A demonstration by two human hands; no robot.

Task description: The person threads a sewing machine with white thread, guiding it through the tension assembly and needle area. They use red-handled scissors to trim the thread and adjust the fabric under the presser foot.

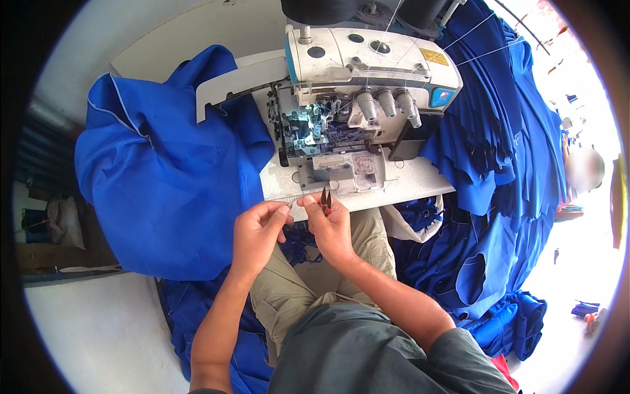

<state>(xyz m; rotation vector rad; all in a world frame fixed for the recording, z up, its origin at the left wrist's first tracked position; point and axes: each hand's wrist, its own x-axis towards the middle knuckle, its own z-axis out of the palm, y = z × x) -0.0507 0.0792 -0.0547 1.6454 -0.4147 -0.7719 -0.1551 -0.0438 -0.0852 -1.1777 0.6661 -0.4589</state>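
In front of the serger sewing machine (pixel 377 65), my two hands are close together over its table's front edge. My left hand (pixel 257 233) is closed in a pinch; a tiny pale thing shows at its fingertips, too small to name. My right hand (pixel 333 231) is closed around thread snips (pixel 326 199), their dark blades pointing up and away and a bit of red showing in the palm. Its thumb and forefinger reach toward the left fingertips. The machine's lit needle area (pixel 312 128) lies just beyond my hands, with its front looper cover (pixel 338 167) nearest them.
Blue fabric (pixel 170 177) is draped over the table's left side. Layered blue pieces (pixel 485 125) hang in a big pile at the right. A white bag (pixel 410 223) with blue scraps hangs under the table edge. Thread cones (pixel 321 10) stand behind the machine. A person (pixel 584 167) is far right.
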